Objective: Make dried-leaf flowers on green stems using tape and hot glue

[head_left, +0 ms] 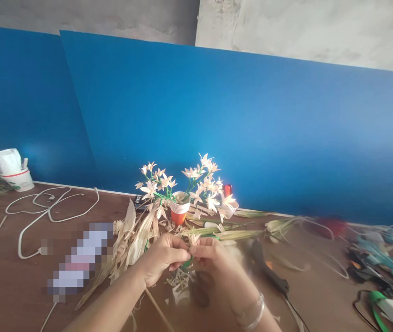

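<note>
My left hand point(167, 258) and my right hand point(215, 258) meet low in the middle of the head view, fingers pinched together. Pale pointed petals of a small husk flower point(194, 239) poke up between the fingertips; its lower part is hidden. Something green point(187, 264) shows just under the fingers, too covered to name. Beyond the hands stands an orange and white paper cup point(179, 214) holding green-stemmed husk flowers point(212, 200). Dried corn husks point(141, 237) lie left of my left hand. Husk scraps point(181, 281) lie below the hands, beside dark, blurred scissors point(201, 288).
A black glue gun point(267, 267) lies right of my right hand. White cable point(49, 210) loops across the table's left side, near a pixelated object point(82, 260). A white tub point(18, 179) stands far left. Blue items point(390, 263) clutter the right. A blue panel point(234, 120) closes the back.
</note>
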Demonstrator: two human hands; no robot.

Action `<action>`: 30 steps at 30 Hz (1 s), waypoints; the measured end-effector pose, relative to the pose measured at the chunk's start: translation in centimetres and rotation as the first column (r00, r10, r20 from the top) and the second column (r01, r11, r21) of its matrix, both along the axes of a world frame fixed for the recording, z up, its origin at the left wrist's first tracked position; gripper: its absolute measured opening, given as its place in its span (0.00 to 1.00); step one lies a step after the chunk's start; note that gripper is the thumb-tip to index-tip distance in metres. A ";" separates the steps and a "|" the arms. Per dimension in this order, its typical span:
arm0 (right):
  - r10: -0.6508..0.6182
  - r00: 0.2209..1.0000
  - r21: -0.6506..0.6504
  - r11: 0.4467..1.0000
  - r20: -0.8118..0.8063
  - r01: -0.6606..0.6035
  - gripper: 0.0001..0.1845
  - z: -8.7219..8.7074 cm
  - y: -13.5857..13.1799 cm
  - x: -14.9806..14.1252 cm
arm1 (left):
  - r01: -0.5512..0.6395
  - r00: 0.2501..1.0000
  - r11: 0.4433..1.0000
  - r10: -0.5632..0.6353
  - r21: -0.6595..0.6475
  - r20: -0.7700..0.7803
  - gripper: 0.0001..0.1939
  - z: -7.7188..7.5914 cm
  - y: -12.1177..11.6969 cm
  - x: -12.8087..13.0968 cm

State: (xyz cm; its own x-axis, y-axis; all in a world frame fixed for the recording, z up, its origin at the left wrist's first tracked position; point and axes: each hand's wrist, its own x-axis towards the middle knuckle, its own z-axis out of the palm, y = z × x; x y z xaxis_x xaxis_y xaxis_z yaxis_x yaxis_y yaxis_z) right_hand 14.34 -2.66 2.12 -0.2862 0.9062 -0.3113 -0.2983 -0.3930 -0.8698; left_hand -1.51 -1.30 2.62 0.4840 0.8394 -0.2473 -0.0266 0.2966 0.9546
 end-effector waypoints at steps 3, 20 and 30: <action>-0.011 1.000 -0.015 1.000 0.029 0.012 0.15 0.7 -0.5 -0.2 | 0.024 1.000 0.999 -0.024 -0.026 0.019 0.04 0.0 0.1 -0.2; -0.083 0.992 -0.019 0.996 0.094 0.086 0.13 0.3 -0.4 -0.4 | 0.008 0.996 0.998 -0.002 0.066 -0.092 0.08 -0.7 0.6 -0.1; -0.148 0.980 0.007 0.989 0.133 0.148 0.15 1.2 -0.8 -0.9 | -0.114 0.957 0.976 0.158 0.187 -0.243 0.07 -0.8 -0.4 0.8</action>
